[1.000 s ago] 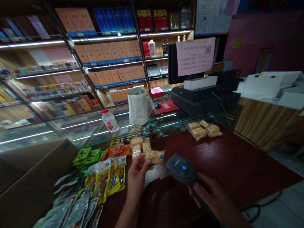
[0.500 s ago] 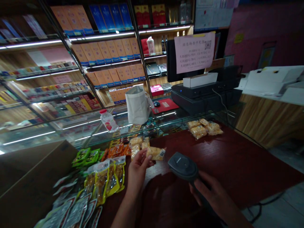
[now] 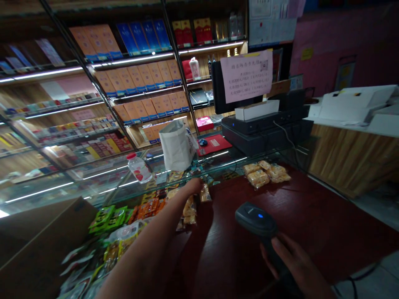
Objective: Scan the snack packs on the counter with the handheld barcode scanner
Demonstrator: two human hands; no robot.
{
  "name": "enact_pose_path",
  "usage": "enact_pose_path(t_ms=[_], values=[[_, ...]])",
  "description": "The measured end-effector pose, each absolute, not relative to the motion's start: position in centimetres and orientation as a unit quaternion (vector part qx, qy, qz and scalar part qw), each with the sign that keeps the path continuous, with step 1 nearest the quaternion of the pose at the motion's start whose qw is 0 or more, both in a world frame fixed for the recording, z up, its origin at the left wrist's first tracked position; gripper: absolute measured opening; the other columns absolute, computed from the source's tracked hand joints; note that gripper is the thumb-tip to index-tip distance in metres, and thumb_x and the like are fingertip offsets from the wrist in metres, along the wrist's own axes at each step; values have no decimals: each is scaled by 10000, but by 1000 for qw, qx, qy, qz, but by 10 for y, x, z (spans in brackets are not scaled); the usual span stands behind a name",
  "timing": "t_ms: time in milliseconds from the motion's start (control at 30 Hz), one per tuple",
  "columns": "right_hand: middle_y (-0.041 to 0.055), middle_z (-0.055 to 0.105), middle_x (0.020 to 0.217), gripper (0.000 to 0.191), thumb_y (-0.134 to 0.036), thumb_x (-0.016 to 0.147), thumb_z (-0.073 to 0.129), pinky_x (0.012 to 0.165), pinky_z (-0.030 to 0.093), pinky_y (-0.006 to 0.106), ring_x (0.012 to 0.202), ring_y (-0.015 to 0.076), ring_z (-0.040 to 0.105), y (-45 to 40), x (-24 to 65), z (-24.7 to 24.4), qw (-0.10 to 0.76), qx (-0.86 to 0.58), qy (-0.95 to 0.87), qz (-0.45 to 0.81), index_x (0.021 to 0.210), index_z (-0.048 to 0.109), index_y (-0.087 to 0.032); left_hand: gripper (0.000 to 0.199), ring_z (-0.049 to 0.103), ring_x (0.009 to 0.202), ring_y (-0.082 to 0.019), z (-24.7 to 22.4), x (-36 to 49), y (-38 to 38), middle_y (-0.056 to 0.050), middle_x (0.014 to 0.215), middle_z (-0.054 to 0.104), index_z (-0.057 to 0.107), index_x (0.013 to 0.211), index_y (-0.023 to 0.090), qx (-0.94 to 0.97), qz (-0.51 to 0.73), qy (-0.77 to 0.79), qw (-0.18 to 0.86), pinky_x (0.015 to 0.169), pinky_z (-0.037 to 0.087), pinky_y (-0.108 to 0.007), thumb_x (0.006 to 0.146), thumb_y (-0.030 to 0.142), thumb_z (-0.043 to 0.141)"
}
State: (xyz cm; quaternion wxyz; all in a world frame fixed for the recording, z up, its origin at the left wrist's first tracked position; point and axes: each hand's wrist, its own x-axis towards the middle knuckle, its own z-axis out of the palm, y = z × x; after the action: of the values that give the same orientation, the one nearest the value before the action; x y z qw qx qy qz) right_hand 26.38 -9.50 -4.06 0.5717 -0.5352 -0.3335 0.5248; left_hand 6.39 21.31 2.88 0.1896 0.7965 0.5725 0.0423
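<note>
While right fingers (image 3: 282,250) are clutching a dark-grey handheld scanner (image 3: 257,219), clear plastic packets (image 3: 276,172) are holding yellowish snacks (image 3: 258,179); left hand (image 3: 193,187) is blocking some, can't tell its grip.

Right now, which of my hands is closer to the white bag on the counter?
Your left hand: it reaches forward, just in front of the white bag. Your right hand, gripping the scanner, is farther back and to the right.
</note>
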Motion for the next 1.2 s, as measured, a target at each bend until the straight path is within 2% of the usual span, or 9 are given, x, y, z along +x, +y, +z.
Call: enact_pose_path(t_ms=[100, 167, 233, 367, 633, 833, 933, 1033, 1200], values=[[57, 697, 715, 499, -692, 803, 639, 539, 484, 297, 584, 188, 598, -98, 272, -48, 579, -534, -297, 540, 826, 719, -200, 98, 702, 878, -289, 26, 67, 202, -132, 824, 713, 706, 789, 149, 816, 29, 569, 95, 840, 534, -409, 801, 153, 608], [58, 701, 736, 474, -668, 829, 630, 551, 491, 295, 602, 188, 610, -99, 277, -48, 590, -524, -287, 543, 823, 719, -203, 155, 653, 1067, -336, 25, 69, 186, -206, 1065, 689, 707, 918, 127, 829, 26, 556, 40, 940, 489, -461, 842, 155, 574], [61, 703, 735, 446, -638, 847, 633, 557, 497, 294, 616, 193, 621, -98, 281, -46, 598, -520, -298, 532, 823, 720, -202, 197, 606, 1159, -334, 21, 70, 170, -212, 1173, 651, 698, 996, 133, 845, 13, 534, 7, 984, 468, -446, 865, 151, 552], [63, 691, 683, 486, -671, 813, 647, 530, 498, 286, 594, 197, 620, -93, 286, -40, 595, -534, -311, 514, 806, 722, -191, 249, 627, 1111, -290, 13, 72, 150, -174, 1110, 675, 693, 1044, 142, 867, -36, 497, -17, 947, 497, -381, 878, 102, 512], [34, 638, 576, 534, -712, 784, 640, 496, 485, 282, 507, 175, 569, -90, 291, -43, 608, -523, -289, 523, 789, 710, -183, 339, 650, 1068, -297, 14, 64, 166, -207, 1090, 666, 666, 1083, 91, 860, -67, 504, -33, 902, 513, -422, 905, 22, 385], [14, 612, 552, 514, -693, 798, 642, 477, 449, 267, 476, 155, 536, -89, 301, -46, 649, -508, -254, 506, 772, 704, -184, 211, 607, 1148, -294, 12, 114, 169, -180, 1153, 654, 681, 1059, 133, 890, 0, 455, 20, 977, 471, -406, 871, 145, 586], [23, 653, 641, 487, -651, 839, 632, 479, 421, 242, 490, 124, 523, -91, 305, -35, 676, -490, -247, 493, 793, 705, -171, 338, 599, 1161, -241, 2, 166, 171, -118, 1196, 661, 651, 1169, 184, 907, 58, 407, 88, 1006, 445, -330, 852, 296, 679], [23, 648, 629, 509, -661, 849, 613, 481, 411, 241, 486, 117, 510, -99, 308, -26, 687, -487, -245, 480, 771, 700, -166, 483, 603, 1129, -265, -13, 214, 175, -152, 1190, 655, 629, 1178, 133, 891, 121, 412, 148, 971, 456, -342, 783, 381, 753], [28, 656, 638, 515, -667, 858, 596, 457, 385, 246, 477, 125, 514, -114, 311, -29, 678, -499, -237, 484, 837, 710, -166, 368, 605, 1049, -283, -35, 247, 176, -147, 1050, 646, 611, 983, 124, 824, 228, 467, 224, 907, 461, -380, 702, 276, 794]])
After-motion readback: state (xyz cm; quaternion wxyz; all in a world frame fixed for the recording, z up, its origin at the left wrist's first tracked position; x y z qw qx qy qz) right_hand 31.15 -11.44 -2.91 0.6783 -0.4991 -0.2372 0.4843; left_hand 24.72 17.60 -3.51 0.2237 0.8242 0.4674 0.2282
